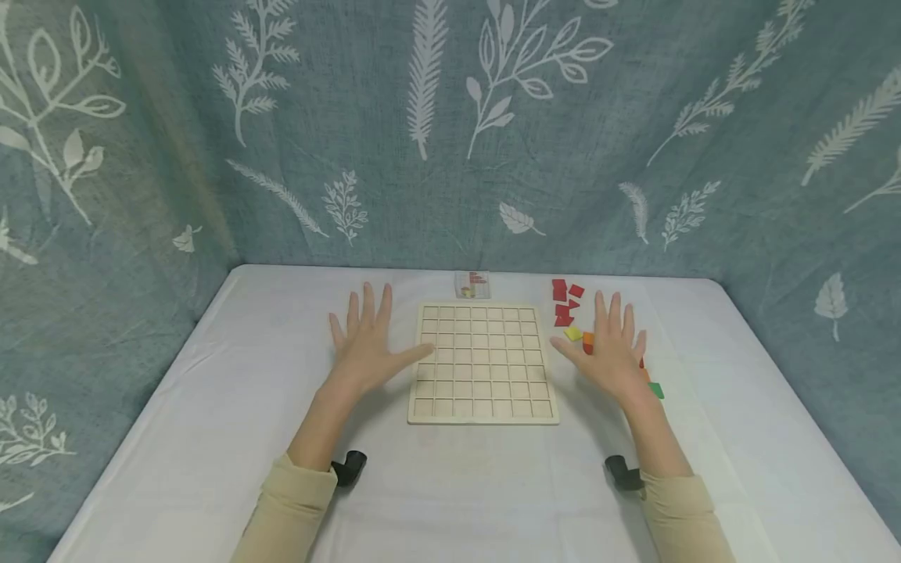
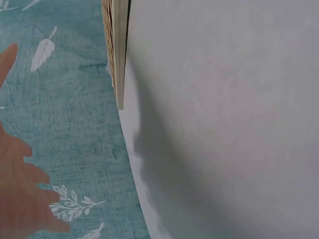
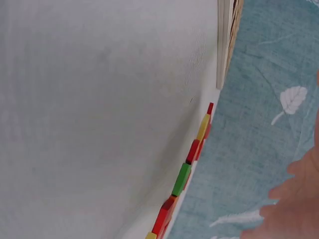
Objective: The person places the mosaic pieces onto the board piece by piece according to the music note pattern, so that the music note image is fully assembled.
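A square wooden grid board (image 1: 483, 424) lies on the white table between the two hands. My left hand (image 1: 366, 356) is spread wide at the board's left side, its thumb overlapping the left rim in the head view. On the other side, my right hand (image 1: 611, 352) is spread too, held over the coloured pieces and partly hiding them. Neither hand holds anything. Red pieces (image 1: 559, 290) lie beyond the right fingertips, with a yellow piece (image 1: 573, 334) by the thumb and a green piece (image 1: 657, 390) beside the wrist. The right wrist view shows a green block (image 3: 181, 179) in that row.
A small printed card (image 1: 472, 285) lies behind the board near the table's back edge. White cloth covers the table (image 1: 211, 407). A blue-green leaf-patterned curtain (image 1: 366, 117) hangs along the back and both sides. Black wrist cameras (image 1: 349, 468) are worn on both wrists.
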A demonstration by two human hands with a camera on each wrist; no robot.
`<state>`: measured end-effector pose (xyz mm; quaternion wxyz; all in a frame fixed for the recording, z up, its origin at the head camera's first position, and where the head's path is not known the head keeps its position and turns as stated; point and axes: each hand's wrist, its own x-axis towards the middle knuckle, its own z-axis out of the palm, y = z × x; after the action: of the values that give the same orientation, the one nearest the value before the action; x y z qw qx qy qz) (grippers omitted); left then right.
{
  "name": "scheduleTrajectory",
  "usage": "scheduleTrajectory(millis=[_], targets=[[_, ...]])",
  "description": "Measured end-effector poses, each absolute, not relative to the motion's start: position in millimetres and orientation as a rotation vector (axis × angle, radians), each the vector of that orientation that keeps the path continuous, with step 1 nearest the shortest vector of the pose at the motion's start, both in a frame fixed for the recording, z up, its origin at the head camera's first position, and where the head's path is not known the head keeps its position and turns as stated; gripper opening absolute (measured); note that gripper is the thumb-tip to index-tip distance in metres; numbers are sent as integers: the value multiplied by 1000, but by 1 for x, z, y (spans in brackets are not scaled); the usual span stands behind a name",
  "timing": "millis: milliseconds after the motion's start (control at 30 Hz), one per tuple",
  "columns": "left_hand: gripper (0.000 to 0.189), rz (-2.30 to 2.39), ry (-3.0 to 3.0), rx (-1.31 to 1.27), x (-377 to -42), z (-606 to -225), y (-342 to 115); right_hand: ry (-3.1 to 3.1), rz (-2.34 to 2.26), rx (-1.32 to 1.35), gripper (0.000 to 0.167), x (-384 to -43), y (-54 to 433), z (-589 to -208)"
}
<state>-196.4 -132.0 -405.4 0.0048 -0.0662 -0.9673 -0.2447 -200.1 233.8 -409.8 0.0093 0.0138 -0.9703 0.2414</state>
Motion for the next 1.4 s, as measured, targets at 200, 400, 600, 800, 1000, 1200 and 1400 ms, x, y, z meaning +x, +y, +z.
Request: scheduleTrajectory(millis=[200, 400, 600, 800, 1000, 1200, 1400], targets=[[117, -1116, -2941, -330, -195, -406, -129, -2967, 1003, 74, 103, -203, 239, -412], [110, -1379, -2911, -347, -192, -408, -130, -2966, 1072, 67, 87, -208, 246, -414], [108, -1454, -2980, -368, -189, -410, -131, -3040, 1155, -7, 71, -215, 260, -415], [110, -1468, -3090, -438, -187, -418, -133, -3071, 1166, -37, 61, -227, 277, -420], [111, -1473, -3126, -501, -184, -423, -134, -3078, 1174, -48, 59, -236, 285, -425], [108, -1482, -3121, -551, -182, -426, -132, -3076, 1174, -81, 56, -240, 287, -428], [110, -1458, -3144, -546, -182, -431, -131, -3067, 1185, -124, 56, -245, 285, -430]])
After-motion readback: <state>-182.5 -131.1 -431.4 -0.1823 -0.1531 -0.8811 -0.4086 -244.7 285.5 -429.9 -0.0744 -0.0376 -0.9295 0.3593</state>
